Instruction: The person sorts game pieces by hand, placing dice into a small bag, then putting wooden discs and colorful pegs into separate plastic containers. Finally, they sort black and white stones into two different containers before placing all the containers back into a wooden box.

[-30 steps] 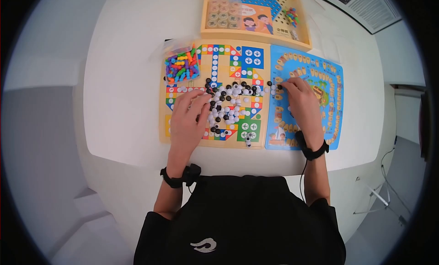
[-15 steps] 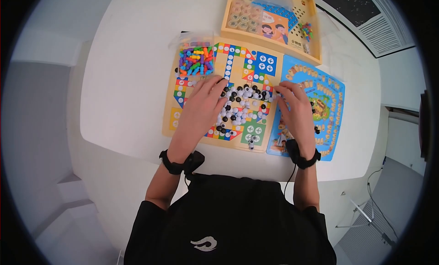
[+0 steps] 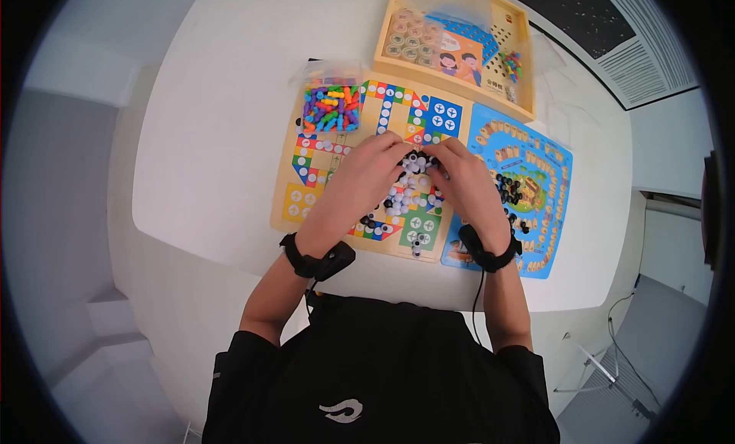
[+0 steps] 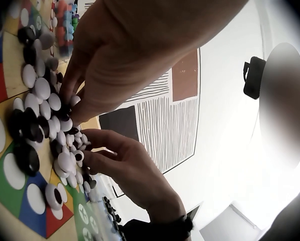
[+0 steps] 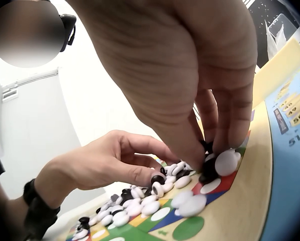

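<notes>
Black and white round pieces (image 3: 398,201) lie heaped on the colourful game board (image 3: 295,203). Over the heap's upper left side is my left hand (image 3: 364,176), its thumb and bent fingers apart; the thumb tip touches a black piece (image 5: 158,178) in the right wrist view. Facing it from the right, my right hand (image 3: 471,190) pinches black pieces (image 5: 208,168) between thumb and fingers, beside white ones. The left wrist view shows both hands' fingertips down among the pieces, close together. More black pieces (image 3: 507,188) lie on the blue board (image 3: 563,214).
A clear box of coloured pegs (image 3: 331,111) stands at the game board's upper left. Behind the boards is a wooden tray (image 3: 459,83) with round wooden pieces, a booklet and small pegs. A few pieces (image 3: 417,246) lie near the front edge.
Both hands have come closer together over the heap, the right one moving left from the blue board. More black pieces show on the blue board. The head view has shifted.
</notes>
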Available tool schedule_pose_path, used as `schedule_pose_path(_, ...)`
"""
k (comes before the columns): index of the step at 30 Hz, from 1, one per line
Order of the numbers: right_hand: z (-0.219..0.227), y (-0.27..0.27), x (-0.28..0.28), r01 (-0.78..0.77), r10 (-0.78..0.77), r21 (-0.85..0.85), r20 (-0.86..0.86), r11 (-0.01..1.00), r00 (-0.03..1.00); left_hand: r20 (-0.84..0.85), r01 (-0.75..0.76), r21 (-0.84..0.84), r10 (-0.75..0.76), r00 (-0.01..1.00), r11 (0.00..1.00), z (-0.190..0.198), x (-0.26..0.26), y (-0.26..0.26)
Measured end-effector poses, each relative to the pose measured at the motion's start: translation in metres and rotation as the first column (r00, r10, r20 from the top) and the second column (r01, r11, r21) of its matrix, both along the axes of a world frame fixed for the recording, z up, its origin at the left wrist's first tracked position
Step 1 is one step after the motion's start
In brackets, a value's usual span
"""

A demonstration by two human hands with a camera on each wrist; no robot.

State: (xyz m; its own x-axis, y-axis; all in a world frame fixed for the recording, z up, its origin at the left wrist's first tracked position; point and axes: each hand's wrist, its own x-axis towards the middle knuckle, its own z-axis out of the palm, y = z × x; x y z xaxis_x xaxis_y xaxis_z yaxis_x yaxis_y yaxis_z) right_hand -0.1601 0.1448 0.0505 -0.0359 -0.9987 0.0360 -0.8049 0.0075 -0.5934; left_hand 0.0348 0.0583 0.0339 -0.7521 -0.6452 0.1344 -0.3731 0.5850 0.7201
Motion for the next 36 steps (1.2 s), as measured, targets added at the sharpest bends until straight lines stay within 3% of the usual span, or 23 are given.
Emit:
schedule_pose_path(9,0.004,0.003,-0.02,0.092,-0.093,0.098,0.005,0.991,0.996,0.021,0.044,-0.151,-0.042,0.999,0.988,-0.011,-0.014,-0.001)
schedule_pose_path(14,0.006,0.014,-0.025,0.126,-0.13,0.09,0.037,0.988,0.991,0.063,0.081,-0.12,-0.074,0.995,0.989,-0.006,-0.028,-0.004)
schedule_pose_path(23,0.017,0.05,-0.032,0.265,-0.322,0.241,0.243,0.934,0.915,-0.012,0.204,-0.128,-0.207,0.978,0.971,-0.013,-0.049,-0.009)
schedule_pose_path(25,0.007,0.055,-0.026,0.089,-0.102,0.058,0.28,0.994,0.955,-0.024,0.232,-0.117,-0.236,0.971,0.966,-0.012,-0.054,-0.008)
schedule_pose_path(26,0.007,0.055,-0.023,0.034,-0.063,0.09,0.345,0.995,0.937,-0.038,0.235,-0.092,-0.24,0.97,0.967,-0.012,-0.053,-0.007)
schedule_pose_path(31,0.011,0.047,-0.026,0.107,-0.108,0.018,0.266,0.994,0.958,-0.002,0.191,-0.055,-0.192,0.981,0.98,-0.002,-0.038,0.003)
schedule_pose_path(33,0.01,0.038,-0.031,0.193,-0.184,-0.019,0.232,0.981,0.955,0.002,0.215,-0.152,-0.217,0.976,0.965,-0.005,-0.03,0.006)
schedule_pose_path(36,-0.007,0.022,-0.036,0.118,-0.103,-0.121,0.123,0.986,0.987,0.029,0.181,-0.17,-0.178,0.984,0.969,-0.007,-0.019,0.016)
